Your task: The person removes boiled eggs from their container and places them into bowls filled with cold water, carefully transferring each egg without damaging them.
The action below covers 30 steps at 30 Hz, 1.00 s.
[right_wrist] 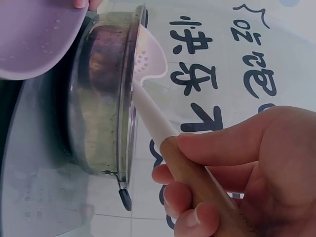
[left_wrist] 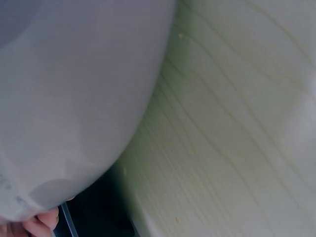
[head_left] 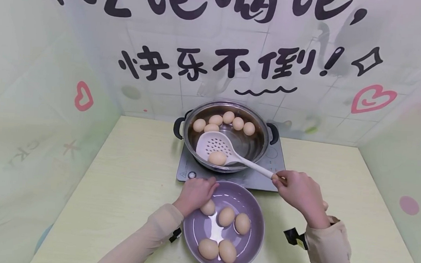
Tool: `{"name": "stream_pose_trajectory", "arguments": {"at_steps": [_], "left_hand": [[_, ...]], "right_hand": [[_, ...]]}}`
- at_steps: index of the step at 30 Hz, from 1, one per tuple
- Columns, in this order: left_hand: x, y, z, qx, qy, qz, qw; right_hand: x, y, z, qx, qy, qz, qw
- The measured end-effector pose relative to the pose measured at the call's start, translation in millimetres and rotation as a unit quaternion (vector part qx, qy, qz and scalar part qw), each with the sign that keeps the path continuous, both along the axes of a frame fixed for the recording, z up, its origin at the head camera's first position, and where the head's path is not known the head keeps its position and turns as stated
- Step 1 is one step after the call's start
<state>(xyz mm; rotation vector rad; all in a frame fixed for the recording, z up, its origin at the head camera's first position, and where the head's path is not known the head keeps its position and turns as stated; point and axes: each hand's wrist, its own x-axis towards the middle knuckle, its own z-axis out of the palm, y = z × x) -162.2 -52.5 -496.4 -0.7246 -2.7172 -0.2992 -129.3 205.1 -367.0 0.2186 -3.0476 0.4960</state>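
My right hand holds a slotted skimmer by its wooden handle, thumb on top and fingers curled beneath. The pale skimmer head is over the near left part of a steel pot, carrying one egg. Several brown eggs lie along the far and left side inside the pot. My left hand grips the far left rim of a purple bowl, with fingertips showing under it in the left wrist view. Several eggs lie in the bowl.
The pot stands on a flat grey induction cooker on a pale wooden table. Black handles stick out at both pot sides. A printed wall covering closes off the back and sides.
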Motion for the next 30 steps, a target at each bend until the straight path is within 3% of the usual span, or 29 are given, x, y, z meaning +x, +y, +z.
{"name": "stream_pose_trajectory", "arguments": {"at_steps": [16,30], "left_hand": [[-0.3,1,0.4,-0.005,-0.007,0.003,1.0],[-0.2,0,2.4,-0.005,-0.014,0.002,0.9999]], "right_hand": [[-3.7,5,10.6,0.014,-0.064,0.011,0.998],[17.8,26,24.2,0.0,-0.073,0.001,0.997]]}}
